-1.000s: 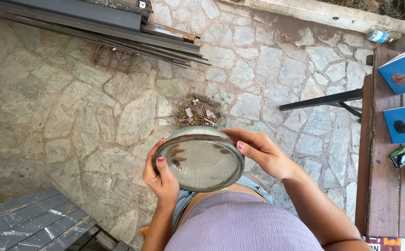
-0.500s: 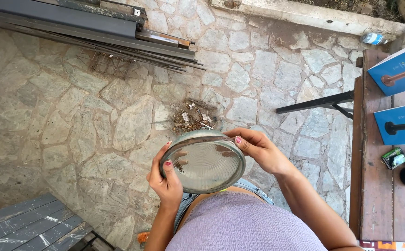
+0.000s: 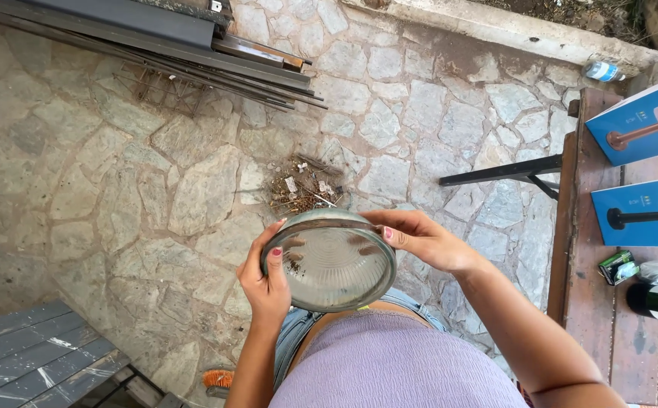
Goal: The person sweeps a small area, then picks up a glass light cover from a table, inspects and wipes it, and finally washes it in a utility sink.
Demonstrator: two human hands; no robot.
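Round ribbed glass lamp cover (image 3: 334, 261) gripped at its rim by left hand (image 3: 265, 279) and right hand (image 3: 420, 240), unchanged, tilted slightly nearer above debris pile (image 3: 299, 187).

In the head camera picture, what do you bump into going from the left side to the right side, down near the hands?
Grey slatted bench → left hand → round glass lamp cover → right hand → wooden table → blue boxes.
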